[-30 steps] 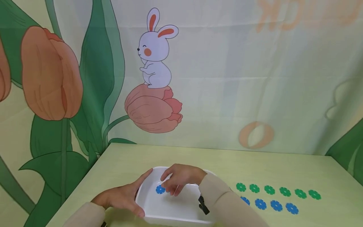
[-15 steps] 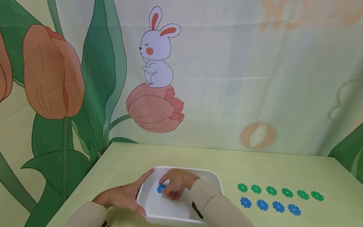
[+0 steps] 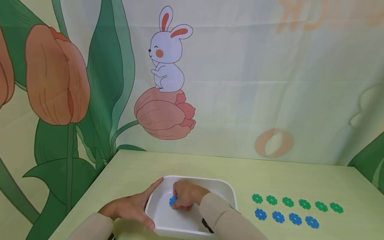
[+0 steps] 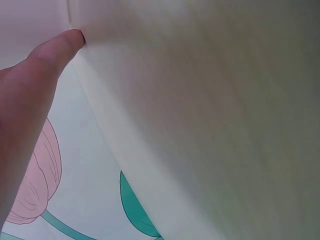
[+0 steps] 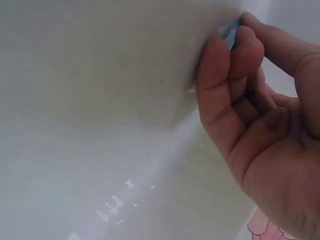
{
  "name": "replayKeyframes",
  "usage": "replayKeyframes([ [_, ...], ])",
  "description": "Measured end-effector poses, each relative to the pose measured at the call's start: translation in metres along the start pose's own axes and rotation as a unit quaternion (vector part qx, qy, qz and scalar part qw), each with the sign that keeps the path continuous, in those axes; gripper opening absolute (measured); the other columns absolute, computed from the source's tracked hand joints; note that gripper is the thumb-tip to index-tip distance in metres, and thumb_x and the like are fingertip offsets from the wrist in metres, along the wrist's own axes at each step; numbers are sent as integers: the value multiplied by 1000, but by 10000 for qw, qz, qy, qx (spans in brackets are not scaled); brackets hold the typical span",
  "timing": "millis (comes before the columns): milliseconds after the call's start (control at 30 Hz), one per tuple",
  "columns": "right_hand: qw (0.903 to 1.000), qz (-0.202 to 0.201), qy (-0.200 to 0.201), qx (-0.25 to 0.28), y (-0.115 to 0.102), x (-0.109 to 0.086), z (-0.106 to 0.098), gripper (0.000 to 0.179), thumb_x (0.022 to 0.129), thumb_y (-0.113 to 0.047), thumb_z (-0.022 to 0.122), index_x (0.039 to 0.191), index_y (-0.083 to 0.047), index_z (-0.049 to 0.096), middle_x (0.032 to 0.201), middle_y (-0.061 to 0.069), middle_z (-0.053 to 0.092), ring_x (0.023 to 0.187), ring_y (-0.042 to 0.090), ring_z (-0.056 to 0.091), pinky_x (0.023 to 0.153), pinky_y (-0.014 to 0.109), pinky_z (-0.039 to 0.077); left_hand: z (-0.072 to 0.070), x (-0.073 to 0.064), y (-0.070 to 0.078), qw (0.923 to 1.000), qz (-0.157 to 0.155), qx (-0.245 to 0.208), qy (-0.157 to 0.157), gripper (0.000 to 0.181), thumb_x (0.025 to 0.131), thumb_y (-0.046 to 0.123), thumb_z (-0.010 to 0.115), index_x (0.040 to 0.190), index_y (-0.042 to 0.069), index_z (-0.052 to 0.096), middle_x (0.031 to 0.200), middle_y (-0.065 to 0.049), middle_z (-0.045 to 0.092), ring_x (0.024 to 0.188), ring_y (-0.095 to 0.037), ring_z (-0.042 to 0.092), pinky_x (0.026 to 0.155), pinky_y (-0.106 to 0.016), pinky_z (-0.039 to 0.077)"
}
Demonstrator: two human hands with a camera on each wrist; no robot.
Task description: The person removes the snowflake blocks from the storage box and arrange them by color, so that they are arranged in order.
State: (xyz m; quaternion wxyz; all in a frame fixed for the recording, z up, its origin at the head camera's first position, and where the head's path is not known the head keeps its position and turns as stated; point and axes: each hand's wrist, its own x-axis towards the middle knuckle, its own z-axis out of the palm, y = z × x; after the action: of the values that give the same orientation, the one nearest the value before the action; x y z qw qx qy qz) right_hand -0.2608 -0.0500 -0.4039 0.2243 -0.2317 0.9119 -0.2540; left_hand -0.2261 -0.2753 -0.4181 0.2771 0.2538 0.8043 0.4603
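A white plastic tub [image 3: 180,232] stands on the table, and my left hand [image 3: 132,207] grips its left end, thumb at the front and a finger at the back corner. In the left wrist view a fingertip [image 4: 75,37] rests on the tub's rim. Inside the tub, my right hand [image 3: 185,195] pinches a blue flower-shaped plastic disc [image 3: 172,201] near the left end. The right wrist view shows only a bit of the blue disc [image 5: 230,34] between the fingertips; the fingers hide the rest.
To the tub's right lie a row of several green flower-shaped discs [image 3: 288,202] and, nearer me, a row of several blue ones [image 3: 278,217]. A printed cloth [image 3: 225,83] with tulips and a rabbit hangs behind the table [image 3: 210,163].
My right hand has come down into the tub and its fingers have closed on the blue disc, which has shifted slightly right. My left hand keeps its hold on the tub.
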Motion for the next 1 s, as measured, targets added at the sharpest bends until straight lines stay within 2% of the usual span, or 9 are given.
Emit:
replayKeyframes([
  [167, 9994, -13, -147, -299, 0, -8, -10, 23, 93, -17, 73, 79, -8, 57, 62, 2, 58, 47, 13, 53, 50, 24, 51, 0, 3, 1, 9999, 143, -76, -15, 133, 76, 33, 89, 159, 16, -13, 142, -18, 34, 114, -28, 47, 93, -32, 47],
  [400, 9977, -259, -475, 417, 1, -22, -29, 23, 98, -20, 65, 81, -6, 61, 66, 4, 64, 52, 14, 56, 55, 27, 55, 1, 1, 0, 9999, 48, -104, 13, 132, 76, 33, 88, 159, 15, -13, 144, -17, 32, 115, -28, 46, 92, -32, 49],
  [600, 9943, -604, -441, 763, 6, -34, -43, 16, 98, -16, 66, 87, -7, 58, 65, 6, 66, 50, 14, 56, 53, 26, 55, 2, 0, 0, 9999, 26, -140, 4, 131, 77, 34, 87, 159, 15, -13, 145, -16, 32, 115, -28, 47, 92, -33, 51],
  [767, 9910, -669, -409, 1084, 13, -45, -53, 12, 98, -13, 66, 94, -7, 56, 66, 8, 65, 50, 14, 54, 52, 24, 53, 4, 0, 3, 9997, -153, -194, 47, 127, 81, 31, 85, 159, 17, -15, 150, -15, 29, 117, -28, 48, 97, -42, 51],
  [1000, 9914, -720, -144, 1087, 23, -62, -65, 12, 98, -14, 66, 98, -8, 56, 68, 9, 65, 51, 14, 53, 52, 24, 50, 5, 1, 3, 9994, -216, -215, 144, 129, 79, 31, 85, 158, 21, -16, 154, -15, 25, 118, -29, 48, 98, -46, 50],
])
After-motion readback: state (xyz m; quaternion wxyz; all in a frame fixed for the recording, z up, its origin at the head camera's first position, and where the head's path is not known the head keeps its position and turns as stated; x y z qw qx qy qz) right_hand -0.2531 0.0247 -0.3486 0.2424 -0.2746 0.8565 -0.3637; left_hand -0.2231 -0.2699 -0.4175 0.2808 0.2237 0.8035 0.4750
